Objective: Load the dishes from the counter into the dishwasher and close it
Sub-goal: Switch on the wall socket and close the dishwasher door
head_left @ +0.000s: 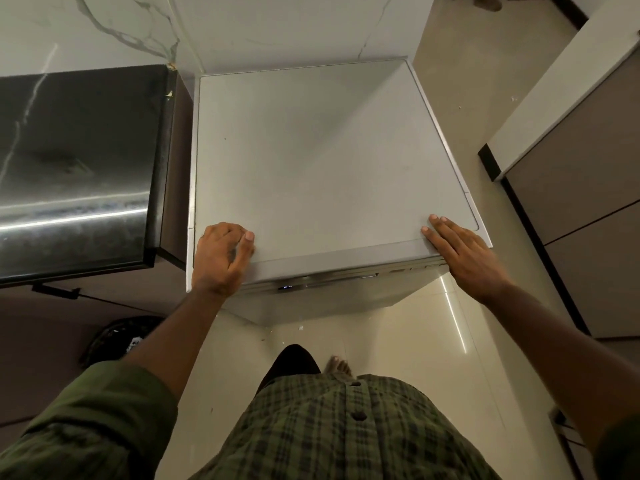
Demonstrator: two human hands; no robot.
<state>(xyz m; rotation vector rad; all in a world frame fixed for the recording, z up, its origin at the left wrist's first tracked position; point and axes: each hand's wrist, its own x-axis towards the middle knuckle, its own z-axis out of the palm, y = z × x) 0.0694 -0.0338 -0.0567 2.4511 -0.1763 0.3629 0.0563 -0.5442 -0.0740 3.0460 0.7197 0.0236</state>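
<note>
The white dishwasher [311,157] stands below me, seen from above, with its door shut and a small lit display on the front edge. My left hand [221,254] rests on the front left of its flat top with the fingers loosely curled and holding nothing. My right hand [460,251] lies flat on the front right corner with straight fingers. No dishes are in view.
A black stone counter [76,168] adjoins the dishwasher on the left, bare where I see it. A marble wall [173,26] is behind. Cabinets [581,188] line the right side. A dark round bin [121,337] sits on the floor at lower left. My legs stand on glossy floor tiles [408,341].
</note>
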